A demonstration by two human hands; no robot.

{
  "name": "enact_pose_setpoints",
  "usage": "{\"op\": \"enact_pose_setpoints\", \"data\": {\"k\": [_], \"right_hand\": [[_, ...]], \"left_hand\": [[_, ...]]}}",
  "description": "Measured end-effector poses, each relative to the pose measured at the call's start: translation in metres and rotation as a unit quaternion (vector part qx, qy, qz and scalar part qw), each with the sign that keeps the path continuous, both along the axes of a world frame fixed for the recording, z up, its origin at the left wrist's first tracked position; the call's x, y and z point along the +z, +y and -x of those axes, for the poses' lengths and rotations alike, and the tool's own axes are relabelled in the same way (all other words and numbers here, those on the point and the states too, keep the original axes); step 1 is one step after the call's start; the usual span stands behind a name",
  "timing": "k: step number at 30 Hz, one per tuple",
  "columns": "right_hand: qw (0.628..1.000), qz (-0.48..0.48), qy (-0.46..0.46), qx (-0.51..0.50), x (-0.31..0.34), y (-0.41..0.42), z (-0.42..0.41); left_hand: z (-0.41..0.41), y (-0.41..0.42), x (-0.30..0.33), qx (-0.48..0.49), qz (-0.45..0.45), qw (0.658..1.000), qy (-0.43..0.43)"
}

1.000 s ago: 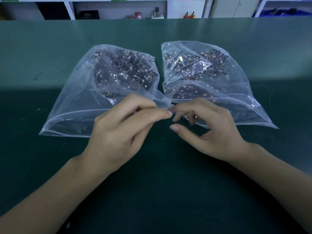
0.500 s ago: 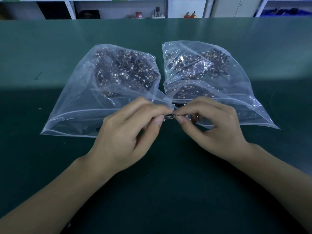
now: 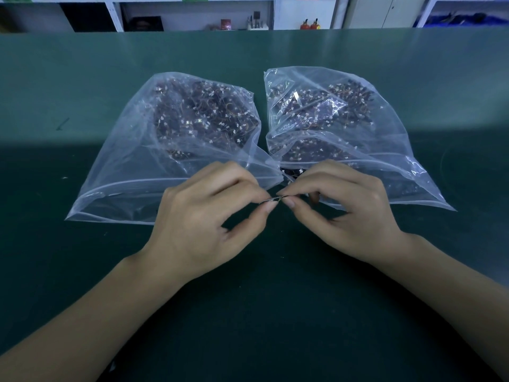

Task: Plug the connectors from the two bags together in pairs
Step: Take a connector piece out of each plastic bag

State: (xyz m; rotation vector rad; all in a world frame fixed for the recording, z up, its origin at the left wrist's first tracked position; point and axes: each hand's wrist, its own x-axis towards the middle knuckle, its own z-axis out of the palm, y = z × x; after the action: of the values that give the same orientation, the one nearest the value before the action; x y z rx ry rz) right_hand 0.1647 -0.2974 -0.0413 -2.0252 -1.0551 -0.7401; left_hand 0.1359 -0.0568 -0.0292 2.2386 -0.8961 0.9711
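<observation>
Connectors [image 3: 276, 199] pinched end to end between left hand [image 3: 209, 216] and right hand [image 3: 338, 208], thumb and forefinger of each clamped on them, just above green table [image 3: 248, 312]; behind, left bag [image 3: 176, 139] and right bag [image 3: 336, 128], side by side, full of connectors; farther back, white shelves [image 3: 192, 12].

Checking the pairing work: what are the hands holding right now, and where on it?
Both hands pinch one small connector piece between thumb and forefinger: the left hand at its left end, the right hand at its right end. It is too small to tell if it is mated.
</observation>
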Motion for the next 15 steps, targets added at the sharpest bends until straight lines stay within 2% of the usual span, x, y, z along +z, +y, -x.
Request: {"op": "enact_pose_setpoints", "data": {"k": [15], "right_hand": [[1.0, 0.012, 0.017, 0.009, 0.0009, -0.0004, 0.0013]], "left_hand": [[0.0003, 0.0009, -0.0011, 0.0, -0.017, 1.0, 0.002]]}}
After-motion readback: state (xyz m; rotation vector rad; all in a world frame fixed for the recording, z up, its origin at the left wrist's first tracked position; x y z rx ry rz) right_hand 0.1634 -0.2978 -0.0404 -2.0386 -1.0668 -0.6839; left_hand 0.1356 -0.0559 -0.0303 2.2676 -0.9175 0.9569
